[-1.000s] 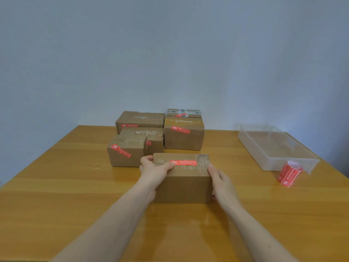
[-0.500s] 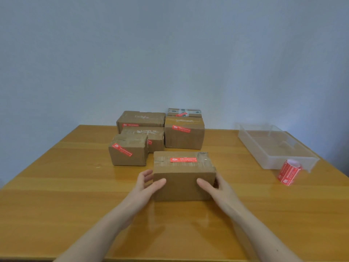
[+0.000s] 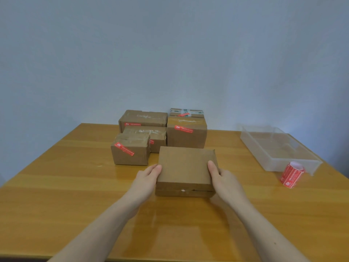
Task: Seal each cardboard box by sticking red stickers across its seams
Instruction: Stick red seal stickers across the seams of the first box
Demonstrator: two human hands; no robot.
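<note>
Cardboard box (image 3: 186, 168) sits crosswise between your hands, left grip (image 3: 146, 179) and right grip (image 3: 223, 181) clasping its short ends; sticker roll (image 3: 291, 174) lies nearer your right.

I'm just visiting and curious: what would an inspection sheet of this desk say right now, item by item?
Surface: glossy orange wooden table, bare at the front.
Job's things: plain brown cardboard box held tilted, no sticker on its visible faces; five stickered brown boxes clustered behind; red sticker roll lying at right.
Clutter: clear plastic tray beside the roll.
Grip: left hand and right hand each clasp one side of the box.
Cables: nothing seen.
Surroundings: plain pale blue-grey wall.
</note>
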